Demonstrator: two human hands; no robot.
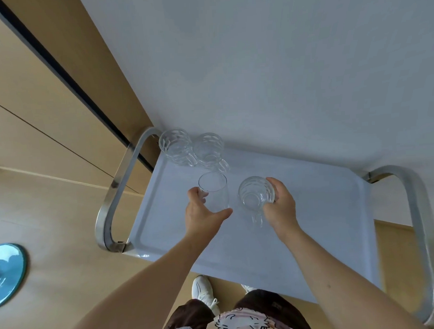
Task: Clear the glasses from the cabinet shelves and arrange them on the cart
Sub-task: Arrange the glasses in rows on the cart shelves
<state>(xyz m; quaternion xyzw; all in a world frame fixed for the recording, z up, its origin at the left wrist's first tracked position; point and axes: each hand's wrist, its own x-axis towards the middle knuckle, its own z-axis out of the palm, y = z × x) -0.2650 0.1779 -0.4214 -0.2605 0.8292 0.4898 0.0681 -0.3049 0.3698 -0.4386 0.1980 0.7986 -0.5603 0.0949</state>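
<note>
While both arms reach up from the bottom of the frame over the cart, the left hand grips a smooth glass at centre frame and the right hand grips a ribbed mug just right of it. Each hand wraps fingers and thumb round its vessel's side, at or just above the tray. Two more mugs stand touching at the tray's upper-left corner; no writing is legible.

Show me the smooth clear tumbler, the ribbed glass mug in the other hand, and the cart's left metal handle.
Smooth clear tumbler (216,196), head view, side wall.
Ribbed glass mug (254,193), head view, inside of bowl.
Left metal handle (112,193), head view, middle of bar.
</note>
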